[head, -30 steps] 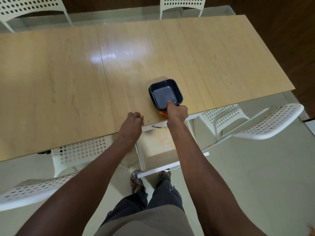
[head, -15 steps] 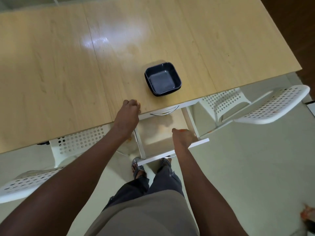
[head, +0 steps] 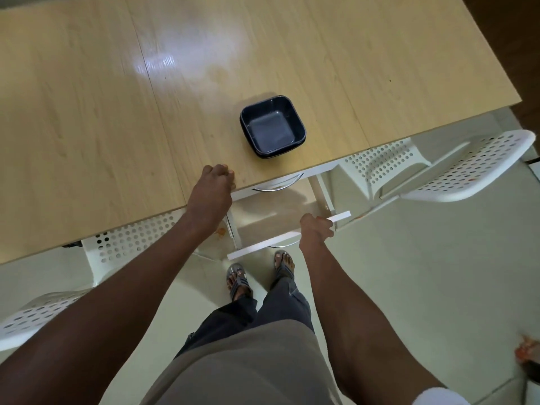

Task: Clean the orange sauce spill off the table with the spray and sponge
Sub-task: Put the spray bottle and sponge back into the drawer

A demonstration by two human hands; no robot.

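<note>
1. Pale floor tiles (head: 409,287) surround a light wood tabletop (head: 87,112) seen from above, with a bright glare patch on its far middle.
2. A dark square dish (head: 273,125) sits on the tabletop near the near edge, apart from both hands; it looks like two dishes nested, and the inside is bare.
3. A faint orange-tinted smear (head: 217,73) shows on the tabletop beyond the dish, beside the glare.
4. Small orange spots (head: 221,230) lie on the floor under the table edge, just beside the left forearm.
5. Neither a spray nor a sponge can be made out anywhere in view.
6. The left hand (head: 211,191) rests at the tabletop's near edge with fingers curled under; whether they hold anything cannot be told.
7. The right hand (head: 317,228) grips the white front panel of a pulled-out drawer (head: 263,245), fingers curled over its top edge.
8. The drawer's inside (head: 271,211) looks pale, with a faint orange tint.
9. White perforated chairs stand at the right (head: 467,168) and at the left (head: 38,314).
10. Sandalled feet (head: 238,280) stand below the drawer.
</note>
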